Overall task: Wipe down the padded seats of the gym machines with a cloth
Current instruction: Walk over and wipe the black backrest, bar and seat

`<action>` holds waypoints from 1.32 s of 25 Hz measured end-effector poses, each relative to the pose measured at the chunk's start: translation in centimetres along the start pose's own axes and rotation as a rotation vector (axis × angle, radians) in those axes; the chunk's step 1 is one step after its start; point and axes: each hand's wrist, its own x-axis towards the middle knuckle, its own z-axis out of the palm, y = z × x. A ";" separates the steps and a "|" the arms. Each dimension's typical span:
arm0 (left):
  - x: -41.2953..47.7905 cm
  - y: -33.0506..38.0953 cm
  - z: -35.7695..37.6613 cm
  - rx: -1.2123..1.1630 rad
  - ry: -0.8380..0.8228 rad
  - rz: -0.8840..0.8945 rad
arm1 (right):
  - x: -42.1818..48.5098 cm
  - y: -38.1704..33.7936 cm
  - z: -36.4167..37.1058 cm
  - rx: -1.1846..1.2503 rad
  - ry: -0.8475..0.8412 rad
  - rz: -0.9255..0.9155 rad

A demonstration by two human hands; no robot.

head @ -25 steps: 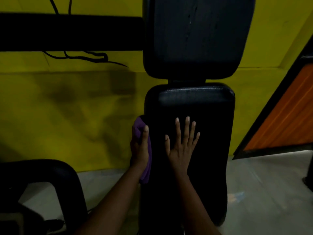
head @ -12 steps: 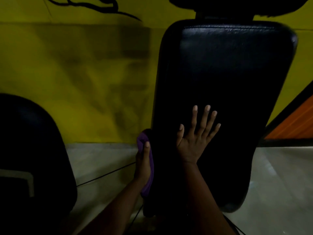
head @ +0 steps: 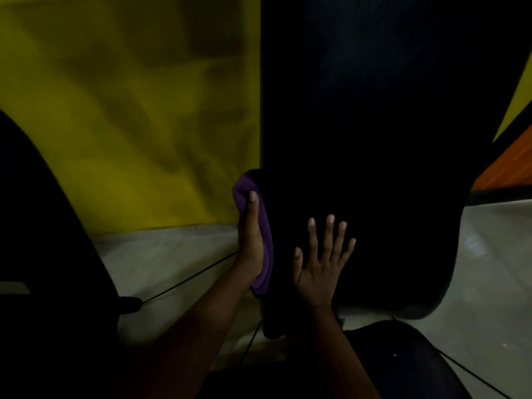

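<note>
Purple cloth (head: 266,249) low on the left edge of the black pad (head: 388,139), 6 o'clock of frame centre, pressed there by the left hand (head: 250,240), held flat, visible finger straight. Right hand (head: 319,263), 3 o'clock of the cloth, lies on the pad face, fingers spread straight, grasping nothing. Yellow wall (head: 129,110) at 10 o'clock, floor (head: 172,260) at 8.

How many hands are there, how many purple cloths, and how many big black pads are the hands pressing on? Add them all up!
hands: 2, the left hand and the right hand
purple cloth: 1
big black pad that the hands press on: 1
total: 4
</note>
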 end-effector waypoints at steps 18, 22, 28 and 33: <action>-3.5 -4.1 -2.8 -0.067 0.130 -0.263 | -0.5 -0.1 -0.3 -0.026 -0.050 0.048; -6.5 0.3 -0.4 -0.076 0.168 -0.191 | 0.0 -1.8 -4.3 0.103 -0.232 0.144; -13.0 7.0 1.3 -0.030 0.004 -0.244 | 2.5 -9.3 -14.3 0.730 -0.363 0.379; -15.2 11.8 3.9 0.212 -0.362 -0.331 | 3.7 -12.2 -17.3 0.716 -0.061 0.554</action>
